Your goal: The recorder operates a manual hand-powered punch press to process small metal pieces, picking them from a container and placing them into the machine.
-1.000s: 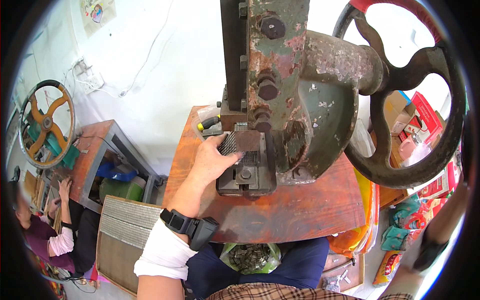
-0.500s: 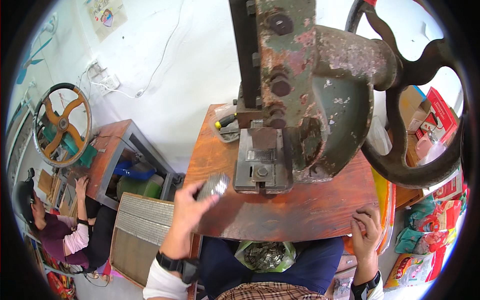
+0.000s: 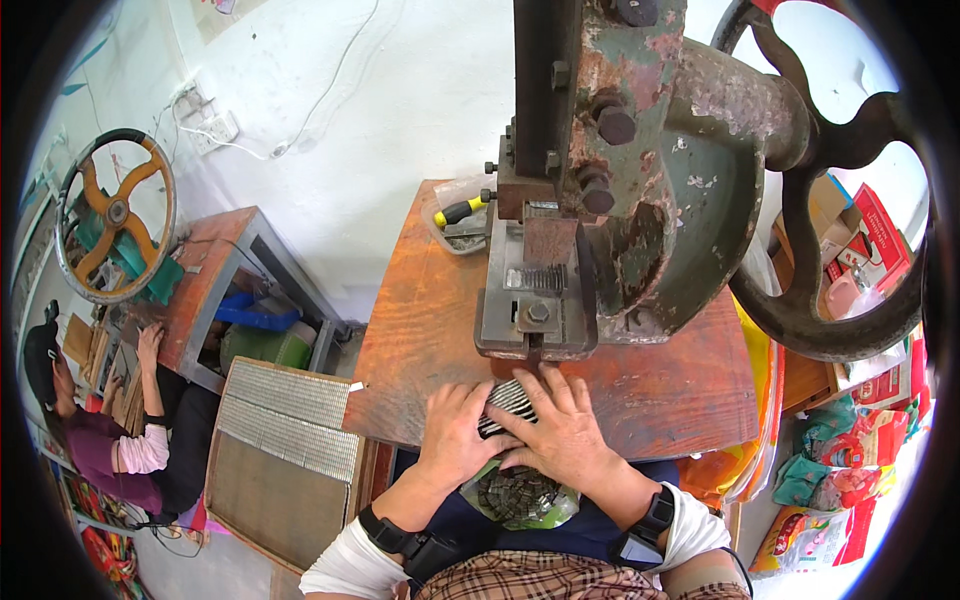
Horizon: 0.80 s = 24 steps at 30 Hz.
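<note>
At the front edge of the wooden table [image 3: 400, 340], my left hand [image 3: 455, 430] and my right hand [image 3: 565, 430] close around a stack of thin silvery metal pieces [image 3: 512, 398]. The fingers of both hands press on its sides. Below them in my lap lies a green-and-clear plastic bag [image 3: 556, 512] full of small metal pieces [image 3: 515, 490]. Just beyond my fingertips is a steel fixture [image 3: 500, 320] with a row of thin metal pieces [image 3: 537, 278] set in it, under the ram of a worn green hand press [image 3: 640, 150].
A large handwheel [image 3: 800, 190] rises on the press's right. Behind the fixture, a plastic tub [image 3: 440, 225] holds a yellow-and-black-handled tool [image 3: 462, 210]. A tray [image 3: 275, 485] partly covered by rows of metal pieces leans at left. Farther left, another person [image 3: 125, 450] sits by a second wheeled press [image 3: 117, 212].
My left hand has brought the metal stack down and right to the table's front edge. My right hand has come in from the right side and joined it on the stack.
</note>
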{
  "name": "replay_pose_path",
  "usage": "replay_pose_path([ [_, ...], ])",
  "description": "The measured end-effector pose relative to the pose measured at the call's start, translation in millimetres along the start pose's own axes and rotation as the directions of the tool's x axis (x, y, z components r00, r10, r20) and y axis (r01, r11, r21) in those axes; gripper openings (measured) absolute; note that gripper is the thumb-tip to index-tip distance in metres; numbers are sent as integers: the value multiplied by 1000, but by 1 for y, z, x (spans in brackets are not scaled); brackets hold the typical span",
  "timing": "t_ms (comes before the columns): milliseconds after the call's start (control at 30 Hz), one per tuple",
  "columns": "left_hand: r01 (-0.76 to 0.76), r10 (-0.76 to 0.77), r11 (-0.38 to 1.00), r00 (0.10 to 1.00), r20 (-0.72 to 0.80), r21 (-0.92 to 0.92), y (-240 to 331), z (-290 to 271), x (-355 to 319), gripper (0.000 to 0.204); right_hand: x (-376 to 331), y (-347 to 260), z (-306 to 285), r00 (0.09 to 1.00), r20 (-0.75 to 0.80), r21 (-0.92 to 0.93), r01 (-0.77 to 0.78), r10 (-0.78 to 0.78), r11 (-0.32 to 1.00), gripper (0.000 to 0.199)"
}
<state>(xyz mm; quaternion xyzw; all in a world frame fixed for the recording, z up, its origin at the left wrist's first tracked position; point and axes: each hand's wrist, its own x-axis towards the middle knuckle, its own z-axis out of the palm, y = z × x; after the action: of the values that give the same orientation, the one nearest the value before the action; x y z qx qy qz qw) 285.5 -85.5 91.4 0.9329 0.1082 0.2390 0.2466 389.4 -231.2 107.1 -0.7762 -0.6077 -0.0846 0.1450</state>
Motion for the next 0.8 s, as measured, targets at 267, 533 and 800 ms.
replay_pose_path([
  [267, -11, 34, 952, 997, -69, 305, 16, 21, 12, 58, -53, 46, -8, 936, -222, 147, -243, 272, 959, 66],
  [533, 595, -560, 374, 756, 339, -711, 28, -18, -13, 52, -62, 57, -8, 892, -335, 296, -208, 305, 932, 48],
  [800, 779, -383, -109, 541, 749, -618, -2, 2, -96, 51, -59, 57, -6, 888, -350, 314, -190, 299, 930, 42],
])
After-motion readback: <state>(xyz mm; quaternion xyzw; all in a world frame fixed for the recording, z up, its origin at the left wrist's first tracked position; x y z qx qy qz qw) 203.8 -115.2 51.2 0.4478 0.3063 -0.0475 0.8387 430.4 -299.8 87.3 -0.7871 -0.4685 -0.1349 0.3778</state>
